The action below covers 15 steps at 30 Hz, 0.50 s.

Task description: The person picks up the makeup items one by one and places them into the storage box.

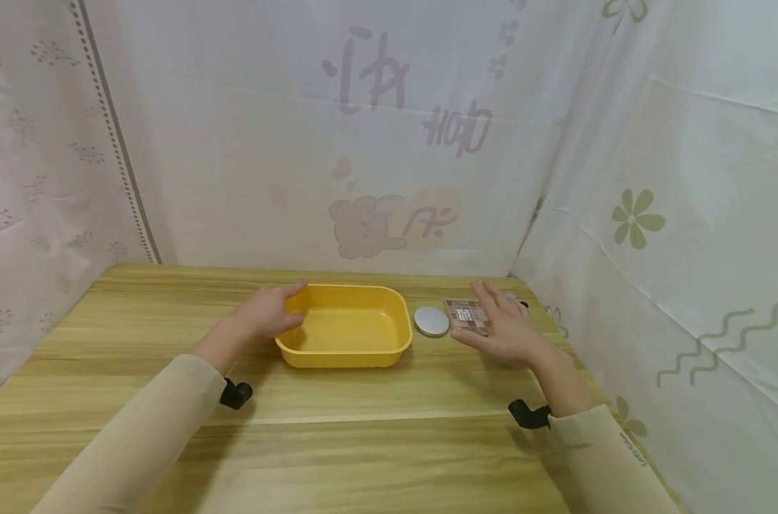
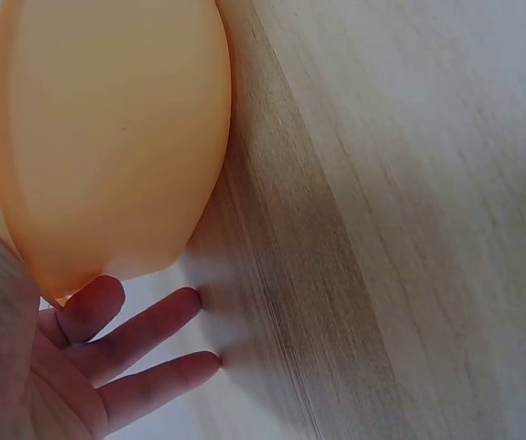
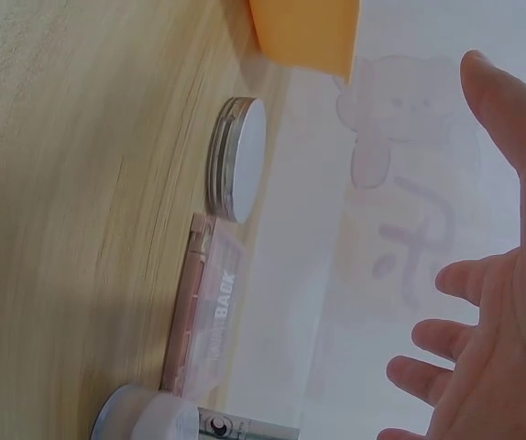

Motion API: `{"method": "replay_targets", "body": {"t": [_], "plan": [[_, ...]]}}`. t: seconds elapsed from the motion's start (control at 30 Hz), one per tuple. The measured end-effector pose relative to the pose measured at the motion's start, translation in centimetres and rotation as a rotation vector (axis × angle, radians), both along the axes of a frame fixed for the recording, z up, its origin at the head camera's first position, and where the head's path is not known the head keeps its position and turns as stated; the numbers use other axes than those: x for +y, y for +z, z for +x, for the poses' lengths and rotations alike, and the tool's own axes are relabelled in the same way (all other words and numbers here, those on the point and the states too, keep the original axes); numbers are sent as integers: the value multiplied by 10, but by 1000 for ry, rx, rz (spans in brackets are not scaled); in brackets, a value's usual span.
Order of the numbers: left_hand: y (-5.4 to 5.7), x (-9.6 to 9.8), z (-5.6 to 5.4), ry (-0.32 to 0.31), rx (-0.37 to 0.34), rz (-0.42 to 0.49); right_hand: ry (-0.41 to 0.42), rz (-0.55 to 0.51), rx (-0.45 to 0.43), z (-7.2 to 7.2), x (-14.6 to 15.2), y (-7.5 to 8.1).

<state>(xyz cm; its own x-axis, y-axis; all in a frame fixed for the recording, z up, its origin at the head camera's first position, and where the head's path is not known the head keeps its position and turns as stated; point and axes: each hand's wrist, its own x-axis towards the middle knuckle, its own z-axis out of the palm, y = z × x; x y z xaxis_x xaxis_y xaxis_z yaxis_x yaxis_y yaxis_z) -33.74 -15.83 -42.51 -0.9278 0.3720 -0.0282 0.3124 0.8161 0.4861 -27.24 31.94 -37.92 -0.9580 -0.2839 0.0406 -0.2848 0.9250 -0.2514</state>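
Observation:
A yellow rectangular plastic basin sits on the wooden table. My left hand holds it at its left end, with the thumb at the rim. In the left wrist view, one fingertip touches the basin while other fingers spread below it. My right hand hovers with fingers spread over an eyeshadow palette, holding nothing. Left of the palette lies a round silver tin. Beyond the palette, the right wrist view shows part of a round clear-and-white container and a slim labelled tube.
The wooden tabletop stretches toward me in front of the basin. Printed curtains hang behind the table and along both sides. A black wrist mount sits under my left wrist, another under my right.

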Motion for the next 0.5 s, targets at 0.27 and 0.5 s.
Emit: {"method": "replay_targets", "body": {"t": [0.27,0.5], "plan": [[-1,-1,-3,-7,-17,17,-13,-15,2,1,5,1],[-1,-1,-3,-10,-22,14,-19,-1,10,1,5,2]]}}
